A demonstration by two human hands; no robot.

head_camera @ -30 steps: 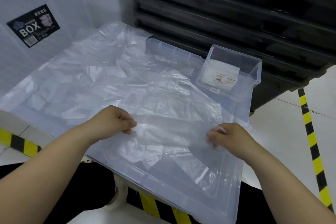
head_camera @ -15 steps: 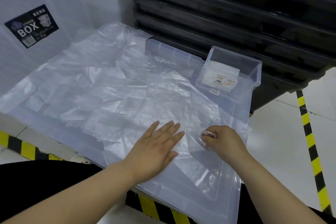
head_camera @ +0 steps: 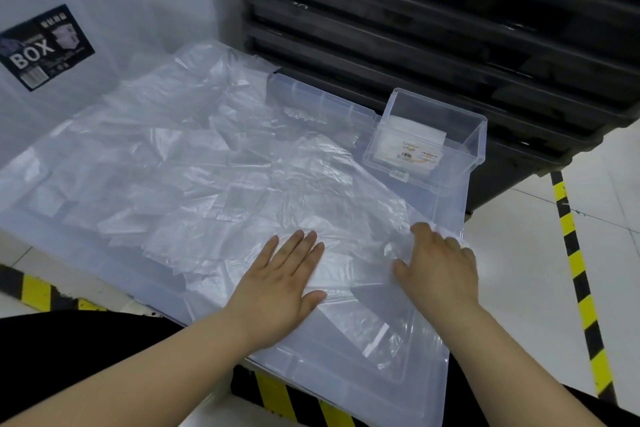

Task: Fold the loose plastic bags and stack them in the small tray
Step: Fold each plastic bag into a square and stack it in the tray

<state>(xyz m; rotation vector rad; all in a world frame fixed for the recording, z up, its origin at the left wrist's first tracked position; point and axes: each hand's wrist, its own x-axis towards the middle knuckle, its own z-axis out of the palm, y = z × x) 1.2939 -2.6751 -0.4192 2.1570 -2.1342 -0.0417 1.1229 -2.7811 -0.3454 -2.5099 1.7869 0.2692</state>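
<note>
Film, thin and crinkled, covers nearly the whole middle of the frame: loose plastic bags (head_camera: 173, 166) lie in a glossy, translucent heap over a wide, shallow bin (head_camera: 398, 388) of clear, hard plastic. The left hand (head_camera: 277, 284), at lower centre, lies palm down on the nearest plastic bag (head_camera: 346, 253), fingers straight and close together, pressing the sheet flat. The right hand (head_camera: 440, 267), just to its right, also rests palm down on that bag, thumb splayed and fingers relaxed, with their tips at the film's right edge by the bin's rim. Between the hands the film is smoother, with a few soft creases.

The small tray (head_camera: 478, 135), a clear rectangular box with straight walls and rounded corners, sits at right of centre on the bin's far corner. Inside it lie flat, white folded bags (head_camera: 408, 146) bearing a printed label.

Black ribbed crates (head_camera: 450, 28) stack across the upper right. A black label (head_camera: 41, 48) reading BOX shows at upper left. Yellow-and-black striped tape (head_camera: 575, 263) runs down the pale floor at right.
</note>
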